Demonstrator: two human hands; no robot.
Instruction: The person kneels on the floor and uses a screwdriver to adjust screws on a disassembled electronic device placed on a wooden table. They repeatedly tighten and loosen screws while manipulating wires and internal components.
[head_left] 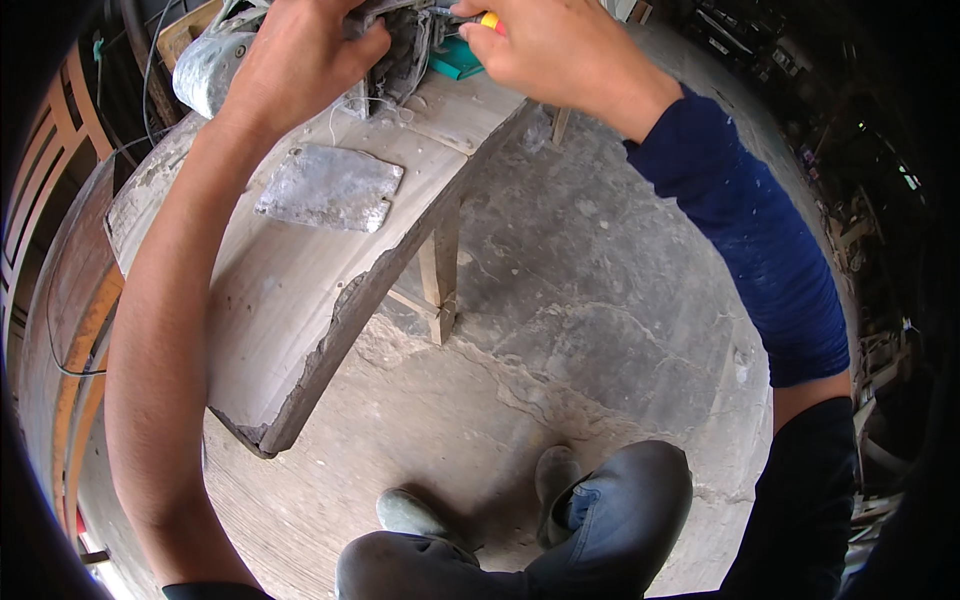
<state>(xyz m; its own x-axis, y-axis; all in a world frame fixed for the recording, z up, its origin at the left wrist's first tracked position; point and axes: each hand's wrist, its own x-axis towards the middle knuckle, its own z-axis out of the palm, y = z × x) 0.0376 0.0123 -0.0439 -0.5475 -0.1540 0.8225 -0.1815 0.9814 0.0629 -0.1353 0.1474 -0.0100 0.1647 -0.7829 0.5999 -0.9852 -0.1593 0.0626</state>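
Observation:
At the top of the head view, a dusty grey machine [400,55] with exposed metal parts and thin wires stands on a worn wooden bench [290,300]. My left hand [310,55] is closed against its left side, thumb bent inward; the fingertips are partly cut off by the upper edge. On the other side, my right hand [550,50] grips a screwdriver by its yellow and red handle [492,22]. The thin shaft points left into the machine, and its tip cannot be made out. Below that hand lies a teal green piece [456,60].
A flat grey metal plate [330,187] lies on the bench, nearer to me. A grey rounded motor housing [210,72] sits left of my left hand. The bench has a chipped right edge. Wooden slatted furniture [60,170] stands at left; cracked concrete floor [600,260] spreads at right.

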